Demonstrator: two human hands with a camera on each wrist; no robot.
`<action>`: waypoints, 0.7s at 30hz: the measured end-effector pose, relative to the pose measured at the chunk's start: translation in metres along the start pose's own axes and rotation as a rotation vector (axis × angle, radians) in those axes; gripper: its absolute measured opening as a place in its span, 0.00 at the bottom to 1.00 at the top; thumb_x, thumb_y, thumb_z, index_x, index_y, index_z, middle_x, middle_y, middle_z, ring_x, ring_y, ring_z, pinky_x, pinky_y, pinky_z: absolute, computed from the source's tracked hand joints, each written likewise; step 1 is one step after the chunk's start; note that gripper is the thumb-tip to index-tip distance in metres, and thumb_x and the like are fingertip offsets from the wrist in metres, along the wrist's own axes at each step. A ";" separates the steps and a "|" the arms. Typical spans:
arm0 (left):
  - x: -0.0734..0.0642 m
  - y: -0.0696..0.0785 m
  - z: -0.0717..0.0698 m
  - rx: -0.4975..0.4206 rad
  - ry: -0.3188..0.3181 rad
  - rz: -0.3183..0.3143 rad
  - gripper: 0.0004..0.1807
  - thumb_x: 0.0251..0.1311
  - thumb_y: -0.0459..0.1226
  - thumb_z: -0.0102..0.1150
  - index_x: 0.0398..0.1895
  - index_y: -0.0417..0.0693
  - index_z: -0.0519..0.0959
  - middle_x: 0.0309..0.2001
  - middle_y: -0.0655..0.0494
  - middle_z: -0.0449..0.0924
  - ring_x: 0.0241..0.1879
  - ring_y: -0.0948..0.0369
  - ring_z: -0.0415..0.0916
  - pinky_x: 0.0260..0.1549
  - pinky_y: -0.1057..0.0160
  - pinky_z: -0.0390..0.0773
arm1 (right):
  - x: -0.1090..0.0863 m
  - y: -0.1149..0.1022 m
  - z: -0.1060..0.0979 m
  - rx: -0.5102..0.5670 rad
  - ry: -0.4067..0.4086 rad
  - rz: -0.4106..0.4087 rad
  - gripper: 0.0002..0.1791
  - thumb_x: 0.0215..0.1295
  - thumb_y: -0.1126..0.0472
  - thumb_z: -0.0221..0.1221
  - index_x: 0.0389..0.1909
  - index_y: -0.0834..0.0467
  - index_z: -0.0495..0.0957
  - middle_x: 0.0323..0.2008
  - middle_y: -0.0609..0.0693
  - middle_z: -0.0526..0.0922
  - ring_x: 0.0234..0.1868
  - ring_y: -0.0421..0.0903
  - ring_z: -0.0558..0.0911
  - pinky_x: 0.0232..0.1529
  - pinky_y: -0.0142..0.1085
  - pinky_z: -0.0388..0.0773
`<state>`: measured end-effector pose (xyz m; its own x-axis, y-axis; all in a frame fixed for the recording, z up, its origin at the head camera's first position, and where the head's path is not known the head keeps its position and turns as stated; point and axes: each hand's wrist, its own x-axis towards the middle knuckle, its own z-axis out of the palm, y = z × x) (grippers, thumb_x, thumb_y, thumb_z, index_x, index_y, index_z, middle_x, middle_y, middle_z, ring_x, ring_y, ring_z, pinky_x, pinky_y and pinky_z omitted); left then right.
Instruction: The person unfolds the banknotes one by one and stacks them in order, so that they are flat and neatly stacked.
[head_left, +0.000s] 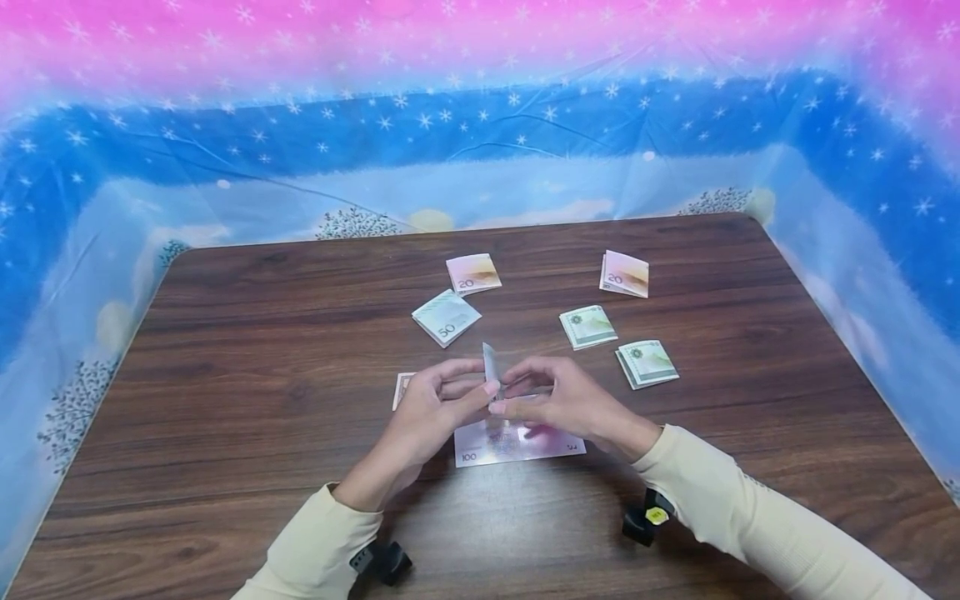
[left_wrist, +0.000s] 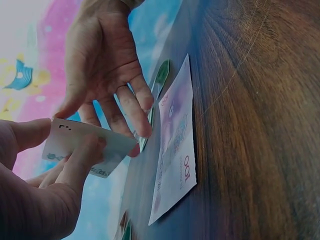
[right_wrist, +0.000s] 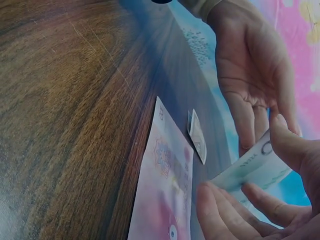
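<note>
Over the table, my left hand and right hand hold a folded pale green banknote on edge between them. In the left wrist view, the left thumb is at one corner of this banknote while a finger presses its face. In the right wrist view, the right thumb rests along the edge of the banknote, fingers on its other side. Below both hands lies a pink 100 banknote, flat and unfolded. Another folded note is partly hidden behind the left hand.
Further back on the wooden table lie a folded pink 20 note and a green 50 note. To the right are another pink 20 note and two folded green notes, one nearer. A patterned cloth hangs behind the table.
</note>
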<state>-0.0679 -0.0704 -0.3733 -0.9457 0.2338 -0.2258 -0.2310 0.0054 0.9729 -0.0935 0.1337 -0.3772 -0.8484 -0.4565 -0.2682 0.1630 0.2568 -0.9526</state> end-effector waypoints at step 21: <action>0.001 0.001 0.000 0.055 -0.013 -0.010 0.21 0.62 0.33 0.68 0.58 0.38 0.80 0.53 0.44 0.85 0.56 0.51 0.81 0.55 0.54 0.80 | -0.006 -0.010 -0.003 0.005 -0.060 0.002 0.31 0.58 0.61 0.73 0.61 0.66 0.77 0.52 0.58 0.85 0.47 0.51 0.87 0.55 0.40 0.81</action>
<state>-0.0693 -0.0704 -0.3726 -0.9403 0.2460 -0.2350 -0.2271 0.0607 0.9720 -0.0918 0.1367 -0.3653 -0.8166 -0.5059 -0.2779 0.1669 0.2538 -0.9527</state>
